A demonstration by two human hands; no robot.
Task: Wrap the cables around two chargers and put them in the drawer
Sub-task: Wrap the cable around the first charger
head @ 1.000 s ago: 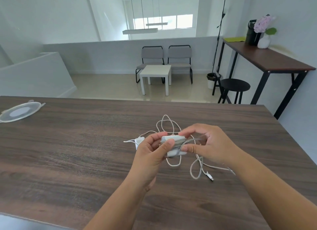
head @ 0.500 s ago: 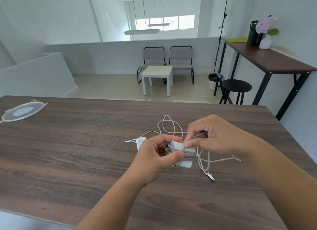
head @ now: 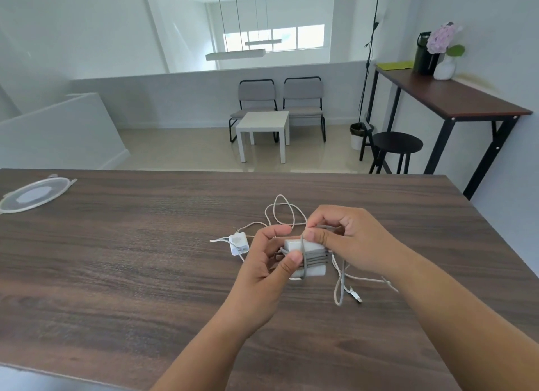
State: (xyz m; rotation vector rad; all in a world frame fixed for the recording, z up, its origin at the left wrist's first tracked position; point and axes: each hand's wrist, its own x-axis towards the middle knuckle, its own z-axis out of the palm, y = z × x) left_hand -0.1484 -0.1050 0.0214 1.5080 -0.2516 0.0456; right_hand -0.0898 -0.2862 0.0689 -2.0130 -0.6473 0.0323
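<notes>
A white square charger [head: 312, 258] is held just above the dark wooden table [head: 116, 259], with several turns of grey cable [head: 338, 291] around it. My left hand [head: 268, 262] grips the charger, thumb pressed on the wraps. My right hand [head: 347, 239] pinches the grey cable at the charger's top edge. The cable's loose end and plug [head: 356, 296] hang down to the table. A second, smaller white charger [head: 239, 244] lies on the table left of my hands, its thin white cable [head: 283, 208] looped behind them. No drawer is in view.
A clear round lid [head: 32, 196] lies at the table's far left. Beyond the table stand a small white side table [head: 264, 126], two grey chairs, a black stool [head: 396, 145] and a tall dark side table [head: 449, 96] with a vase and bottle.
My right hand has carried the grey cable round the charger, adding turns and shortening the loose tail. The charger has turned in my left hand. The small charger has not moved.
</notes>
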